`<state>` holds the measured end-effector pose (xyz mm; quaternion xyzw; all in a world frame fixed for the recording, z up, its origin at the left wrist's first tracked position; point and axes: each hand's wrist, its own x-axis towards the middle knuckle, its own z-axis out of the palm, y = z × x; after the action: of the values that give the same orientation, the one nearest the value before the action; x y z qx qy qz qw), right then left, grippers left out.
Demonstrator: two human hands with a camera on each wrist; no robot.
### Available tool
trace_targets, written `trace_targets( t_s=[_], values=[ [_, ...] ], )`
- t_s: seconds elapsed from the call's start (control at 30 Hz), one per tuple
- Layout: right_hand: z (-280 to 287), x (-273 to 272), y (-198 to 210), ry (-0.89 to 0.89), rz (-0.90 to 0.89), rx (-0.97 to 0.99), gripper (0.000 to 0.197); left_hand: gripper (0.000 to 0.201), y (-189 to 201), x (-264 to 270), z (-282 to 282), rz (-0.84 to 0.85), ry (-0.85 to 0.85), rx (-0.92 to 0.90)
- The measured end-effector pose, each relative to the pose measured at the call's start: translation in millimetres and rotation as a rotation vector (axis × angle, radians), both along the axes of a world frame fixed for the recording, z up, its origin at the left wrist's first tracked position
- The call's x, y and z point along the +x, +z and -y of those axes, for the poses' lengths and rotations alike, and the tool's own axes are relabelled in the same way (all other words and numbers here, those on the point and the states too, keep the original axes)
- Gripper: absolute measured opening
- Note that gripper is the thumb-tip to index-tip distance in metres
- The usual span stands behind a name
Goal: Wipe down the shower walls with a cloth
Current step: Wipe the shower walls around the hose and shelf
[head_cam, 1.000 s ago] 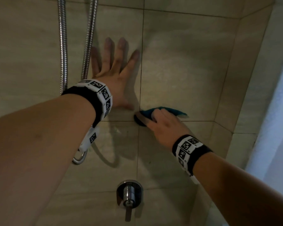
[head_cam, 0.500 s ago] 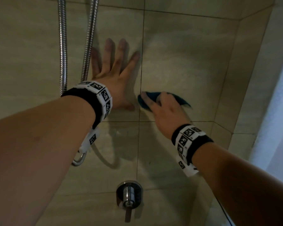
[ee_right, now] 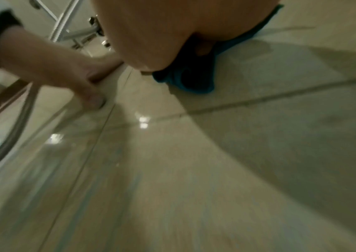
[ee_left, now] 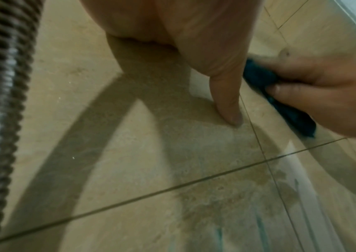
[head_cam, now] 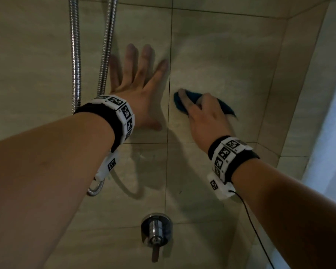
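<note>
one blue cloth (head_cam: 224, 106) is bunched up against the tiled wall (head_cam: 231, 55), on the tile just right of the vertical grout line, a bit above the horizontal one. right hand (head_cam: 206, 121) sits on top of it, fingers curled over and into the fabric, pressing it to the tile; from the left wrist view the thumb (ee_left: 298, 93) is tucked against the cloth's lower edge. left hand (head_cam: 138, 90) is flat on the next tile over, fingers spread wide and straight, holding nothing, its thumb tip right at the grout line and close to the cloth but not touching it. two runs of metal shower hose (head_cam: 74, 55) hang just left of that hand, looping below the wrist. lower down the wall there's a chrome tap (head_cam: 156, 231) with its handle pointing down. both wrists wear bands with black and white markers (head_cam: 226, 152).
</note>
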<state>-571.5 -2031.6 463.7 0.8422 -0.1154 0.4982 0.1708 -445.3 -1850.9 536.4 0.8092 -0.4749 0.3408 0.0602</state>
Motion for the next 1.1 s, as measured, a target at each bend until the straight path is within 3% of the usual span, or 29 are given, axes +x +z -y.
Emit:
trace_targets(
  t_s=[0.13,0.23,0.3,0.43,0.67,0.77,0.83,0.97,1.1],
  values=[
    [-0.3,-6.7,-45.5,0.031,-0.212,-0.083,0.086,0.154,1.4,-0.5,-0.4,-0.006,0.011,-0.001],
    [0.5,-11.8,-41.5,0.082,-0.278,-0.021,0.078,0.155,2.3,-3.3,-2.0,0.001,0.015,0.021],
    [-10.5,-20.4,-30.6,0.167,-0.281,0.199,0.059,0.155,2.5,-6.9,-2.7,-0.023,0.017,0.015],
    [-31.6,-59.2,-23.2,0.427,0.042,0.841,0.046,0.153,2.9,-10.0,-1.8,-0.037,0.037,0.009],
    [-56.9,-128.3,-85.5,0.652,0.384,1.625,0.041,0.146,-20.4,-18.2,-7.3,-0.122,0.018,0.087],
    [-67.7,-152.9,-106.4,0.734,0.558,1.883,0.033,0.131,-67.9,-51.6,-19.4,-0.352,-0.083,0.180],
    [-76.7,-164.7,-119.9,0.753,0.616,1.968,0.033,0.117,-107.8,-81.5,-30.4,-0.574,-0.170,0.202],
    [-100.9,-177.1,-145.7,0.750,0.656,2.071,0.034,0.084,-183.0,-131.7,-53.2,-0.842,-0.236,0.171],
    [-129.9,-185.4,-168.3,0.753,0.641,2.175,0.035,0.082,-248.3,-155.8,-69.9,-1.175,-0.204,0.052]
  ],
)
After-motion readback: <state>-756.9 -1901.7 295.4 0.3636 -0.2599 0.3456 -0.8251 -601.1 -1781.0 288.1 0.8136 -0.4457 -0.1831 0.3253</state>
